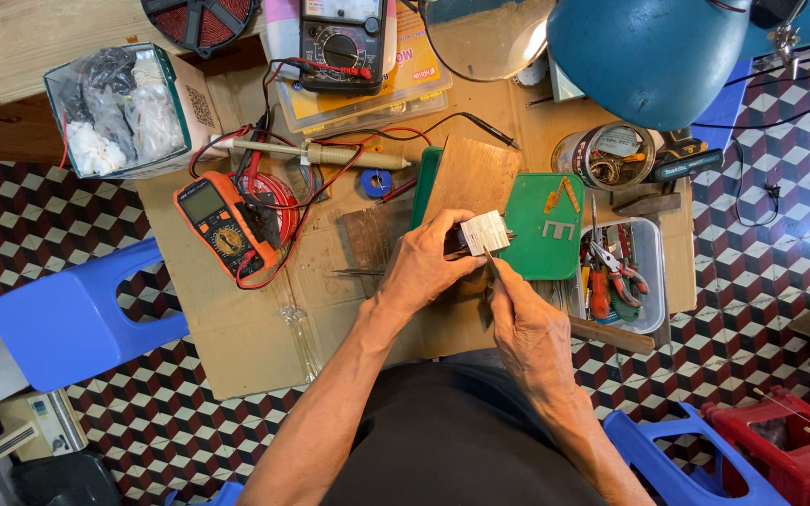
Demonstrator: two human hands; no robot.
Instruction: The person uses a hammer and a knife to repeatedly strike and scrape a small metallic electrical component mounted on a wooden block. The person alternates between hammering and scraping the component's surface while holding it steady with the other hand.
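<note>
Head camera looks straight down, fairly near.

A small grey block [483,231] is held in the grip of the left hand [424,262] over a wooden board [471,173]. A thin tool [491,262] is pressed against the block's lower edge by the right hand [527,328]. An orange meter [220,225] is seen at nine o'clock of the hands, a green tray [547,245] at three o'clock, and a soldering iron [316,153] at eleven o'clock.

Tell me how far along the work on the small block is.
Done: tools laid out, orange multimeter and soldering iron idle. In hand: left hand grips the small block; right hand holds a thin tool at its edge. How much remains can't be told.
</note>
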